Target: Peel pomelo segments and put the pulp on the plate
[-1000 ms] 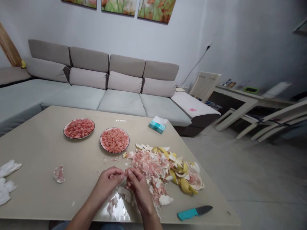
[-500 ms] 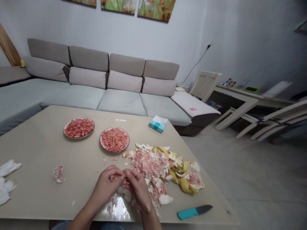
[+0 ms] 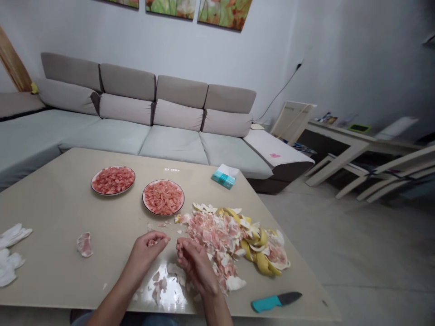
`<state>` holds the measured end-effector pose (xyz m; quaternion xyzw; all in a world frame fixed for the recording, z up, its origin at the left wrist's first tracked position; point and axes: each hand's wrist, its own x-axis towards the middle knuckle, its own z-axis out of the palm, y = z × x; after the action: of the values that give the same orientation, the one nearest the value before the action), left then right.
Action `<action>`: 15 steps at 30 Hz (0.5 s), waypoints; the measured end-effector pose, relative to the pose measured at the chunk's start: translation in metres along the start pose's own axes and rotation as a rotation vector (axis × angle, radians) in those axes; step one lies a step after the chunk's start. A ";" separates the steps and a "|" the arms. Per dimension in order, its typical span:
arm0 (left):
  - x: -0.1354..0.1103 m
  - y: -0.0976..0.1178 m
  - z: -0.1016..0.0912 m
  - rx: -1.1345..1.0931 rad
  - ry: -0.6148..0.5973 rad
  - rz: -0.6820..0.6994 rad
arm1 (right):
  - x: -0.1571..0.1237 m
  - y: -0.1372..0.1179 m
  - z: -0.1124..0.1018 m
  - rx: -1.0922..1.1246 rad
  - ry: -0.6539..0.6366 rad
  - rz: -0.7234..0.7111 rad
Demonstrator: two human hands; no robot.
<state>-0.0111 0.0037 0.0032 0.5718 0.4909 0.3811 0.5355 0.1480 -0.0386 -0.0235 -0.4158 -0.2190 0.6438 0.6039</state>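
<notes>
My left hand point(image 3: 144, 253) is curled around a bit of pink pomelo pulp point(image 3: 152, 243) that shows between the thumb and fingers. Across a small gap, my right hand point(image 3: 199, 267) is closed with thumb against fingers; whatever it pinches is too small to make out. Both hands hover above the near part of the table, beside a heap of pink membranes and white pith point(image 3: 217, 231). One unpeeled pomelo segment point(image 3: 84, 245) lies to the left. Beyond the hands sit a nearer plate of pink pulp point(image 3: 163, 198) and a farther plate of pulp point(image 3: 113, 180).
Thick yellow pomelo rind point(image 3: 267, 262) lies at the heap's right. A knife with a turquoise handle point(image 3: 267, 303) rests near the front right edge. Farther back stands a tissue pack point(image 3: 224, 176); crumpled white tissues point(image 3: 10, 253) lie far left. A grey sofa point(image 3: 173, 140) borders the table point(image 3: 68, 208).
My hands were touching at the fingertips and have moved apart, left hand slightly leftward. Membrane scraps on the table between them show more now.
</notes>
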 end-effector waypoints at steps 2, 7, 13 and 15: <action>0.002 -0.003 0.001 0.023 0.012 0.028 | -0.001 -0.003 0.001 0.011 -0.026 0.017; 0.003 -0.011 0.005 0.049 0.023 0.029 | 0.001 -0.005 0.003 0.000 -0.042 0.022; 0.002 -0.015 0.011 0.041 0.001 0.032 | 0.035 -0.021 0.008 -0.102 -0.035 -0.047; 0.004 -0.015 0.012 0.021 -0.002 0.035 | 0.053 -0.031 0.015 -0.138 -0.038 -0.081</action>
<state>-0.0009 0.0034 -0.0135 0.5862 0.4842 0.3850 0.5232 0.1581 0.0213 -0.0050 -0.4348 -0.2912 0.6099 0.5952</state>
